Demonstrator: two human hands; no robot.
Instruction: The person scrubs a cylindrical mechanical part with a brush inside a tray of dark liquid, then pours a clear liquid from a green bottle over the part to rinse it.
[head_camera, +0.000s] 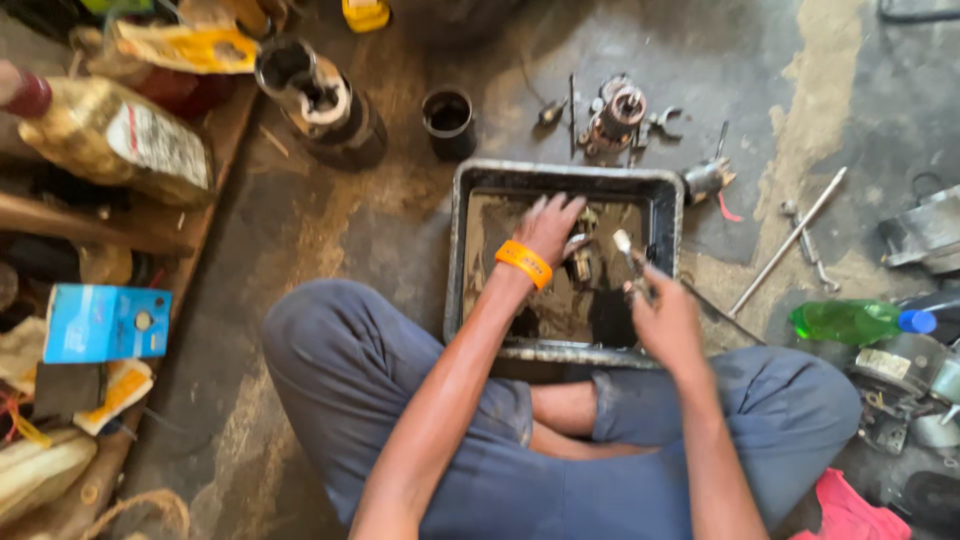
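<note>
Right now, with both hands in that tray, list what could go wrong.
1. The left hand steadies a small metal part in the murky liquid of the black tray; it looks slick and could slip.
2. The right hand works a tool close to the left fingers; a slip could jab them.
3. The tray sits against the crossed legs; a jolt could slosh liquid onto them.

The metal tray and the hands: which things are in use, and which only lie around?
In use: left hand, right hand, metal tray, small metal part, tool.

Lying around: green bottle, black cup, long rod, blue box.
</note>
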